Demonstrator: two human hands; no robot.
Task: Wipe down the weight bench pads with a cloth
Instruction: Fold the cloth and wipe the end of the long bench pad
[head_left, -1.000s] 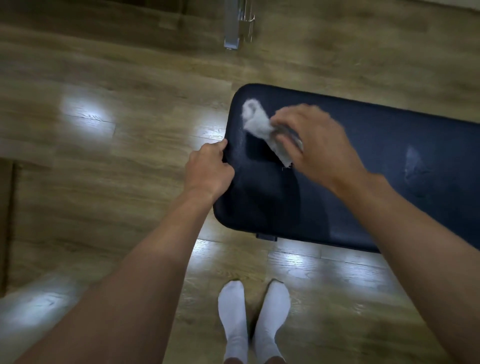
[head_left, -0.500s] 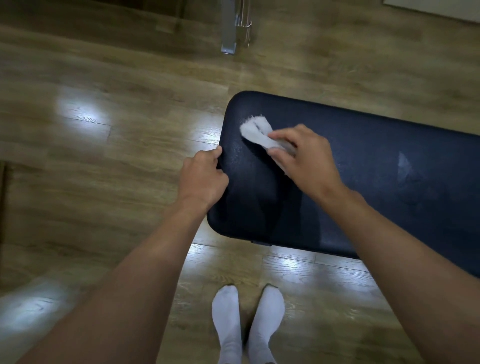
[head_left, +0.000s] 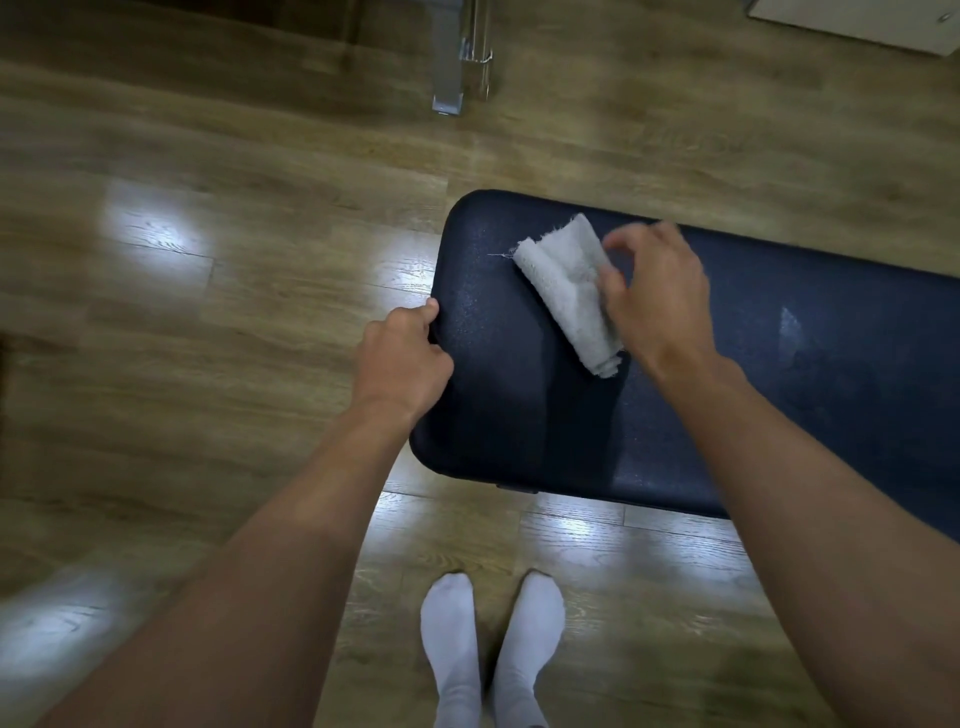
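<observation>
A dark blue bench pad (head_left: 779, 395) runs from the centre to the right edge. A folded pale grey cloth (head_left: 569, 291) lies on its left part, mostly uncovered. My right hand (head_left: 660, 296) is beside the cloth's right edge. Its thumb touches that edge, while its blurred, loosely curled fingers are raised over the pad and hold nothing. My left hand (head_left: 400, 358) grips the pad's left end, with its fingers curled round the edge.
Wooden floor (head_left: 208, 291) with bright light patches surrounds the bench. My two feet in white socks (head_left: 491, 649) stand just in front of the pad. A metal frame leg (head_left: 449, 78) stands on the floor beyond the bench. A pale panel (head_left: 857, 21) shows at top right.
My right hand has slid right off the cloth, which now lies mostly exposed and spread longer on the pad. The left hand keeps its grip on the pad's end.
</observation>
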